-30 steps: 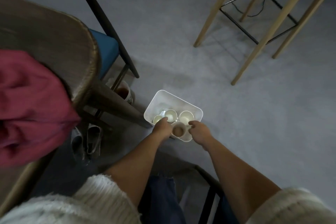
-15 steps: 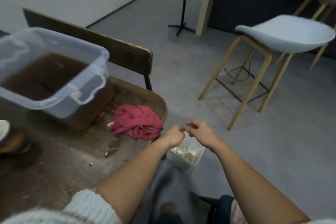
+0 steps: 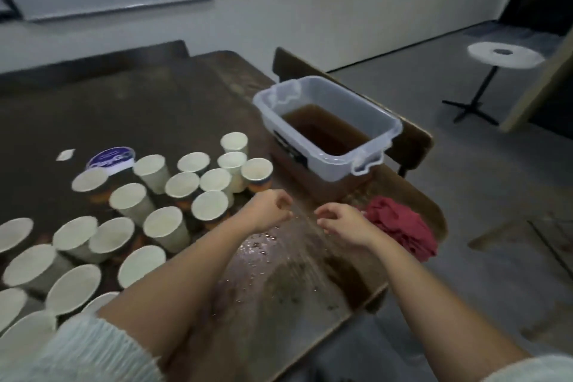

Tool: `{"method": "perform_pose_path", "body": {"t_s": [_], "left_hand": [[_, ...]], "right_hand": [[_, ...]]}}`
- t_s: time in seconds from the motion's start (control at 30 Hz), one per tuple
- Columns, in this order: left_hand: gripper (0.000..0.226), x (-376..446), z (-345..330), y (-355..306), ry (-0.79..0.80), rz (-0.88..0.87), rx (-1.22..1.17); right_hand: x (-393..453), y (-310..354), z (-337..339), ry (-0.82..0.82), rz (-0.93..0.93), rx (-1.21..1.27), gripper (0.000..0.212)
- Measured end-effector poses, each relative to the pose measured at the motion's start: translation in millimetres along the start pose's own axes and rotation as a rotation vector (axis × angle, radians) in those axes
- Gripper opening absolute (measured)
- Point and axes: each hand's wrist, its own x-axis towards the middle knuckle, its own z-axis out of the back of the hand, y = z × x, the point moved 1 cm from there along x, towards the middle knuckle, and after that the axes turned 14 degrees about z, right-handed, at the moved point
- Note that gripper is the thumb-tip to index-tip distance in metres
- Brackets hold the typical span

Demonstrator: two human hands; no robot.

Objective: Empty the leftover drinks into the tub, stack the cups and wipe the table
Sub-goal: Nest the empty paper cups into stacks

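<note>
Far left to centre of the dark brown wooden table (image 3: pixel 148 108): a crowd of white paper cups (image 3: pixel 161 223), all upright, rims open, standing singly and close together; none stacked. Their contents cannot be made out. Behind them, a round lid with a purple-and-white label (image 3: pixel 111 160) lies flat, with a small white scrap (image 3: pixel 65 154) just to its left.

Centre: left hand (image 3: pixel 269 209) held above the table beside the nearest cups, fingers loosely curled, holding nothing. Wet droplets and a sheen of spilled liquid (image 3: pixel 263 245) on the wood below and between the forearms. Right hand (image 3: pixel 344 223) a short gap away, fingers likewise loosely curled, empty. The 2 hands are apart, not touching.

Right of centre: clear rectangular plastic tub (image 3: pixel 384 130) near the table's right edge, partly filled with brown liquid. Crumpled red cloth (image 3: pixel 403 229) on the table just beside the right hand, in front of the tub.
</note>
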Motion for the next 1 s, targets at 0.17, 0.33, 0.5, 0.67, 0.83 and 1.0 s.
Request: {"method": "perform_pose_path", "body": {"t_s": [0.17, 0.33, 0.5, 0.67, 0.83, 1.0], "left_hand": [[0.033, -1.0, 35.9, 68.4, -0.255, 0.119, 0.107], [0.041, 1.5, 27.5, 115.9, -0.481, 0.248, 0.13], [0.026, 2.7, 13.7, 133.4, -0.498, 0.242, 0.077], [0.03, 4.7, 7.6, 133.5, -0.534, 0.259, -0.037], [0.033, 10.2, 2.1, 129.1, -0.495, 0.299, -0.209], [0.081, 12.1, 7.7, 125.2, -0.555, 0.348, -0.483]], "right_hand": [[61.5, 43.3, -32.8, 0.033, 0.126, -0.115, 0.026], [117.6, 58.9, -45.2, 0.019, 0.255, -0.329, 0.044], [152.0, 46.2, -55.3, 0.156, 0.334, -0.461, 0.04], [158.8, 37.9, -63.6, 0.184, 0.434, -0.644, 0.028], [154.4, 46.3, -59.4, -0.171, 0.702, -0.598, 0.025], [154.0, 76.7, -60.9, -0.367, 0.949, -0.185, 0.028]]}}
